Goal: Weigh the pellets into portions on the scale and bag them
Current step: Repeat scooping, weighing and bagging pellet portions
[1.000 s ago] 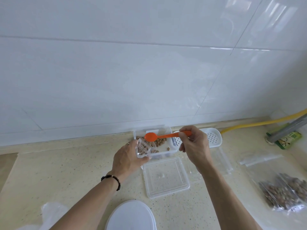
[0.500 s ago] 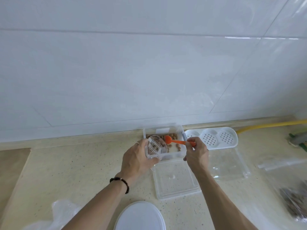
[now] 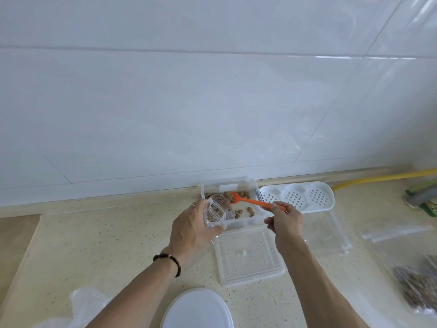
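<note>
A: The left hand (image 3: 189, 229) has its grip round a small clear cup (image 3: 216, 210), tilted over the near-left corner of the tub (image 3: 251, 187) by the wall. The right hand (image 3: 286, 220) pinches the end of the orange spoon (image 3: 250, 201), whose bowl sits among the pellets (image 3: 241, 194) in the tub.

B: So the pellets are mostly in the tub?

A: A thin scatter there, some in the cup, and a bagged lot (image 3: 418, 287) lying at the right edge of the bench (image 3: 106, 233).

B: What could go wrong from here?

A: The cup is tipped, so a careless lift of the spoon could send pellets over its lip or past it onto the bench. The spoon is held far back on its handle, which I'd judge gives little control of a loaded bowl. And with so few pellets left, chasing them could nudge the tub against the white holder (image 3: 298, 197) beside it.

B: Anything you can't make out?

A: The white round thing (image 3: 196, 308) at the bottom edge is cut off; it may be the scale, but no display shows. How full the cup is I can't tell, since the fingers cover part of it. The bagged lot is blurred. The flat clear lid (image 3: 248, 254) and the loose bags (image 3: 397, 233) to the right show clearly enough.
</note>
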Demonstrator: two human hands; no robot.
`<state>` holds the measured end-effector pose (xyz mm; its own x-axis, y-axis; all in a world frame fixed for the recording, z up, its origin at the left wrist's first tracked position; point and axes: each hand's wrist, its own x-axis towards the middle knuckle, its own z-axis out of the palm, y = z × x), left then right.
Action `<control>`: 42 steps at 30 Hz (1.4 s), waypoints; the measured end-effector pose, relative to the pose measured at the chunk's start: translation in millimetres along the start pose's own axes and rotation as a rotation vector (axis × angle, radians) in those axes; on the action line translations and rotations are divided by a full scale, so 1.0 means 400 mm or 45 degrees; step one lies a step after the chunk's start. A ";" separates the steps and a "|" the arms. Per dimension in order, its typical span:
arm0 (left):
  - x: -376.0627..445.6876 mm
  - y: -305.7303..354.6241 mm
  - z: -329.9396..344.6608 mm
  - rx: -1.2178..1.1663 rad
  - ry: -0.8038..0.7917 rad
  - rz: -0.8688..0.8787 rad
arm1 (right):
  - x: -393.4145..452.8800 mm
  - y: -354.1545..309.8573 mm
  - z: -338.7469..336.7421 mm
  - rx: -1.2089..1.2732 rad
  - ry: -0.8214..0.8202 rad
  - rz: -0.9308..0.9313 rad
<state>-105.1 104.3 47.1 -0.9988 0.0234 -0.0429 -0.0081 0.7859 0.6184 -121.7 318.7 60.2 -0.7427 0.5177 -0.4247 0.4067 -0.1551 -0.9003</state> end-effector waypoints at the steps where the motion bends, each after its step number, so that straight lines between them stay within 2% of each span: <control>1: 0.001 0.000 0.000 0.003 0.002 -0.002 | -0.002 -0.012 -0.006 0.016 -0.009 -0.007; 5: 0.002 0.000 0.001 0.011 -0.004 -0.010 | -0.025 -0.072 -0.028 0.012 -0.043 -0.122; 11: -0.003 0.006 -0.002 -0.009 -0.002 -0.026 | -0.090 -0.126 -0.048 -0.158 -0.124 -0.378; 15: -0.003 0.008 -0.002 -0.027 0.003 -0.033 | -0.134 -0.134 -0.056 -0.458 -0.320 -0.656; 18: -0.004 0.011 -0.004 -0.018 0.005 -0.025 | -0.149 -0.143 -0.051 -0.530 -0.430 -0.737; 28: -0.004 0.010 -0.003 -0.015 0.035 -0.019 | -0.116 -0.149 -0.053 -0.400 -0.336 -0.683; 31: -0.004 0.005 0.000 -0.033 0.033 -0.023 | -0.084 -0.129 -0.047 -0.352 -0.124 -0.653; 34: -0.004 0.002 0.001 -0.036 0.025 -0.032 | -0.037 -0.085 -0.044 -0.514 0.022 -0.629; 38: -0.003 -0.001 0.002 -0.042 0.022 -0.024 | -0.012 -0.008 -0.026 -0.744 -0.077 -0.608; 42: -0.003 -0.005 0.006 -0.067 0.031 0.001 | -0.026 0.025 -0.005 -0.690 -0.173 -0.477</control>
<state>-103.7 104.2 43.8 -0.9997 0.0084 -0.0233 -0.0091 0.7525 0.6585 -108.8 313.6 55.9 -0.9315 0.3384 -0.1334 0.2919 0.4768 -0.8291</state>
